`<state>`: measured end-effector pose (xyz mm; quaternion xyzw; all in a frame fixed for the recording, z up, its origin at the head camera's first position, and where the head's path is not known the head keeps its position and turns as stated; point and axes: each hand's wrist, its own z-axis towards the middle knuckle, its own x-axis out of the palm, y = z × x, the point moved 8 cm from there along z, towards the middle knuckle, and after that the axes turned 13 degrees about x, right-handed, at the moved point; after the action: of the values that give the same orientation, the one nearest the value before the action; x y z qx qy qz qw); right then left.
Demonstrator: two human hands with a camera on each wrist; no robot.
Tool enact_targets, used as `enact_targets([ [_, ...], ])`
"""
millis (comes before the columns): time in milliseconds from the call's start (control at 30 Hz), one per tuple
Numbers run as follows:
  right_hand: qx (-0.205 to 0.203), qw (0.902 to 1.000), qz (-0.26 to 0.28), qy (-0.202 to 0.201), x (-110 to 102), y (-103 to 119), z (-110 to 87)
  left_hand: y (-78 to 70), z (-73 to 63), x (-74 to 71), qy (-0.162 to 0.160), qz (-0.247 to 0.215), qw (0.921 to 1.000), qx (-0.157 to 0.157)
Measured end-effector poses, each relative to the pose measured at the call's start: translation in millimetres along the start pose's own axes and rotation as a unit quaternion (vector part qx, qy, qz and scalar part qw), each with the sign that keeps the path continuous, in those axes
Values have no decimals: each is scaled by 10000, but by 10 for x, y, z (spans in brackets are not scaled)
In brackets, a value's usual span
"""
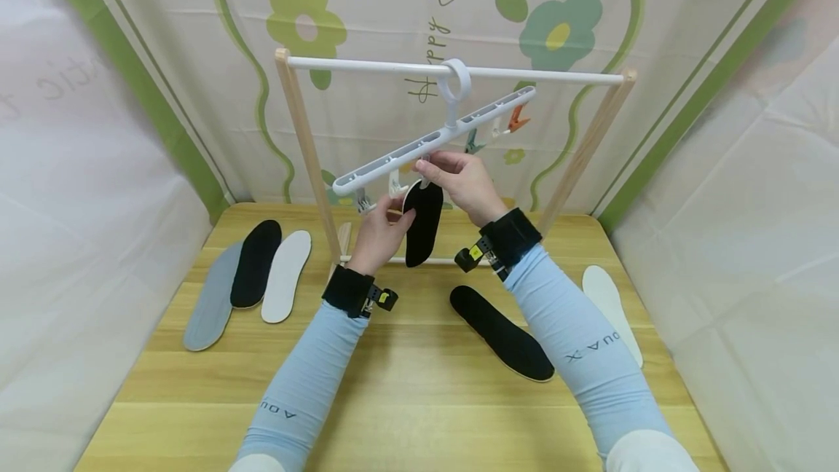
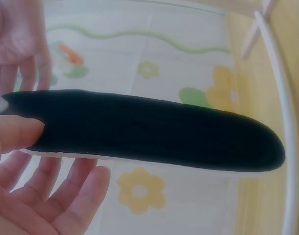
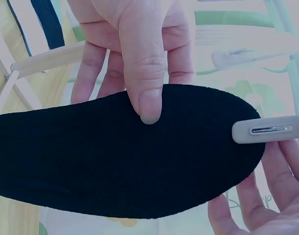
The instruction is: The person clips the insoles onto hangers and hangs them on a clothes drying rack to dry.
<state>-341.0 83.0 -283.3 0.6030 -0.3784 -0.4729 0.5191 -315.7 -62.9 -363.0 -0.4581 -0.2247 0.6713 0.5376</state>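
Observation:
A black insole (image 1: 424, 224) with a pale edge hangs below a white clip hanger (image 1: 452, 126). My left hand (image 1: 382, 235) pinches its upper part, thumb on the black face and fingers behind, as the right wrist view shows. My right hand (image 1: 467, 184) holds the clip at the insole's top end, just under the hanger bar. In the right wrist view that pale clip (image 3: 266, 130) overlaps the insole's rounded end, with right fingers behind it. Other clips hang from the bar: a white one (image 1: 395, 182), a grey one (image 1: 363, 200), a green one (image 1: 473, 141) and an orange one (image 1: 518, 119).
The hanger's ring hooks over the white rail (image 1: 367, 65) of a wooden-sided rack (image 1: 306, 144). On the table's left lie a grey insole (image 1: 213, 301), a black one (image 1: 255, 264) and a white one (image 1: 286, 275). Another black insole (image 1: 501, 333) and a white insole (image 1: 606, 293) lie right.

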Motion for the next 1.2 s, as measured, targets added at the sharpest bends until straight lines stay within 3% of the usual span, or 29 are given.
enact_targets([
  [167, 18, 10000, 55, -1, -33, -21, -6, 11, 5, 2, -37, -110, 9999, 50],
  [400, -118, 9999, 46, -14, -96, -29, -39, 45, -3, 1, -2, -36, 9998, -175],
  [900, -156, 9994, -209, -230, -335, -64, -169, 67, 26, -4, -216, -71, 9997, 81],
  [1200, -67, 9993, -222, -289, -442, -142, -254, 86, 23, 7, -172, -135, 9997, -72],
])
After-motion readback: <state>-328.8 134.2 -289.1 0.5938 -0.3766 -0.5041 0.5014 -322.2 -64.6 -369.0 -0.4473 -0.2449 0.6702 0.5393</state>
